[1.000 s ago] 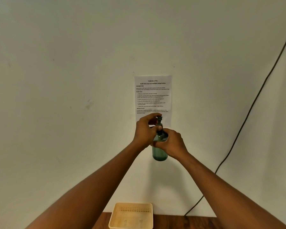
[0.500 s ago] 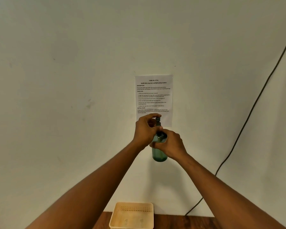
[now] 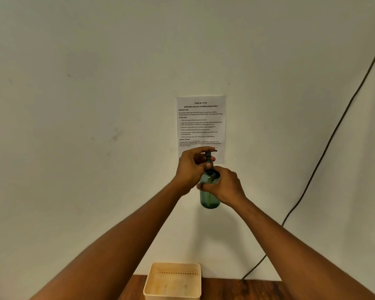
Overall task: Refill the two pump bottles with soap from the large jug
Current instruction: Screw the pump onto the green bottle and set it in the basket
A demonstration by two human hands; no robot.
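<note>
Green pump bottle (image 3: 209, 198) held upright in mid-air, right in front of the lower edge of the printed sheet (image 3: 201, 124) taped to the pale wall (image 3: 95, 105). Right hand (image 3: 224, 187) wrapped around the bottle's shoulder and upper body, fingers curled tight on the glass-like green wall. Left hand (image 3: 192, 167) raised just above it, thumb and fingertips closed around the black pump head (image 3: 208, 155), nozzle poking out to the right past the fingers. Sheet headed "TASK ID: 3791", then "Refill dish soap into multiple pump bottles"; section titles "DESCRIPTION", "TASK GOAL" and "INITIAL STATE" legible, numbered lines beneath too small to read with certainty, bottom of the page partly hidden behind the left hand. No label or brand visible on the bottle. Directly below the sheet, at the bottom edge of the view, a cream plastic basket (image 3: 173, 278) with a row of small perforations along its far wall, standing on the brown wooden table (image 3: 258, 289) against the wall. Right of the sheet, a dark cable (image 3: 325, 148) running diagonally down the wall to the table. Both forearms bare, reaching up from the lower corners toward the sheet.
</note>
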